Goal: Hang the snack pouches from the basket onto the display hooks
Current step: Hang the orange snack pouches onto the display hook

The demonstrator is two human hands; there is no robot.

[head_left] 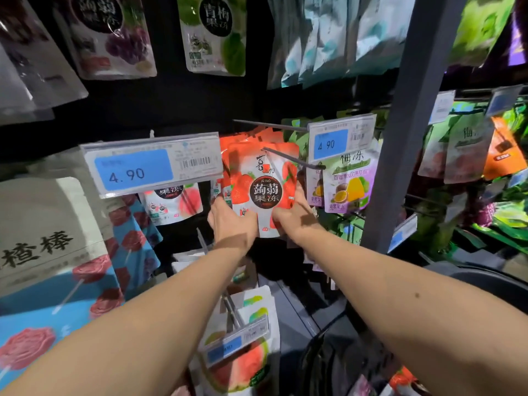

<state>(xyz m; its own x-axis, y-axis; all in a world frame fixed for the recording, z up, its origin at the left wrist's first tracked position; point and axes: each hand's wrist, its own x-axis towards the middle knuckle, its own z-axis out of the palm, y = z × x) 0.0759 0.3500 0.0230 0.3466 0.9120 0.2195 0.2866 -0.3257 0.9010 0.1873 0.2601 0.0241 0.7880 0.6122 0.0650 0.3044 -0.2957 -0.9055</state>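
A red and white strawberry jelly pouch hangs at the front of a row of like pouches on a metal display hook. My left hand grips the pouch's lower left edge. Gripping its lower right corner is my right hand. The hook's tip sticks out past the pouch's top right. A dark basket shows at the bottom right, with a red pouch in it.
Price tags reading 4.90 stand to either side of the hook. A purple passion-fruit pouch hangs to the right and a peach pouch to the left. A grey upright post stands at right. Watermelon pouches hang below.
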